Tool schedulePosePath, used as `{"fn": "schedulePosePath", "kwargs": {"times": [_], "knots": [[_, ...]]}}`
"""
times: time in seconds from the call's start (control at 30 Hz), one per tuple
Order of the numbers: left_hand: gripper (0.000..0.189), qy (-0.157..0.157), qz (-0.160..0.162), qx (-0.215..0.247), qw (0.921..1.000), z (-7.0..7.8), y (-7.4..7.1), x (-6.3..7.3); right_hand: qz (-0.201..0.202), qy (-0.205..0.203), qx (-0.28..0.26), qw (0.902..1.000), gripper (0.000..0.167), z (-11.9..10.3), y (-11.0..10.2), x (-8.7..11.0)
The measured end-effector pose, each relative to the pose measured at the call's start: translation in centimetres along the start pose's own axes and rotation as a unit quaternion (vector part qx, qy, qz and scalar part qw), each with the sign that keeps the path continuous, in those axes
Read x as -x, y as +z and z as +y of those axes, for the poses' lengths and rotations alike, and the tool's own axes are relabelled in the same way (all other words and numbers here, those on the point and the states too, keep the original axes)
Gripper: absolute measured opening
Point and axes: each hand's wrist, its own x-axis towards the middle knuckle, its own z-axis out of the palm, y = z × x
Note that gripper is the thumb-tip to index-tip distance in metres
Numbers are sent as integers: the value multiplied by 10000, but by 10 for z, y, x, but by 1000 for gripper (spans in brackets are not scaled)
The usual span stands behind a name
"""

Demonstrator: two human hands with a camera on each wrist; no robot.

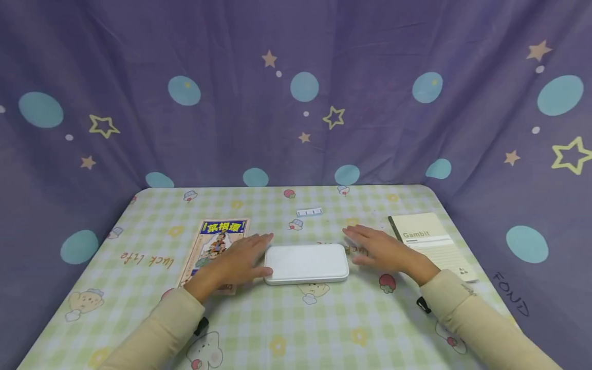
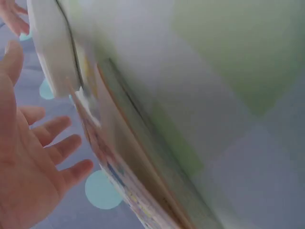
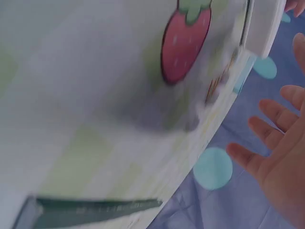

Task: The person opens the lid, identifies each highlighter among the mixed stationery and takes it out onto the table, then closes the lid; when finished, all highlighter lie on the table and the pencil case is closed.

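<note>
A white rectangular case (image 1: 307, 263) with rounded corners and a seam along its side lies flat between the two hands in the head view. My left hand (image 1: 240, 259) hovers at its left end, fingers straight and spread, the thumb overlapping the case's edge in this view. To the right of the case, my right hand (image 1: 381, 249) is held apart from it with fingers extended. Both wrist views show open palms: the left hand (image 2: 28, 162) beside the case (image 2: 52, 47), the right hand (image 3: 283, 157) below the case's end (image 3: 264, 26).
Partly under the left forearm lies an illustrated book (image 1: 224, 228) with a blue title band. A cream Gambit notebook (image 1: 425, 228) lies beyond the right wrist. Farther back is a small white and blue strip (image 1: 309, 212). A purple curtain (image 1: 231, 139) borders the checked tablecloth (image 1: 259, 316).
</note>
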Motion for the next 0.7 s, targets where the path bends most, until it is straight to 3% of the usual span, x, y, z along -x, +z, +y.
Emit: {"fn": "schedulePosePath", "kwargs": {"times": [0.23,0.47,0.7], "knots": [[108,100,-279,85,9995,2,9,-3,-181,-278,78,9994,74,-15,11,-4],[117,96,-237,-2,9997,4,16,-4,-286,-353,330,9984,86,-21,21,-7],[109,147,-27,-169,9997,6,20,-8,-166,-370,587,9975,87,-24,22,-8]]}}
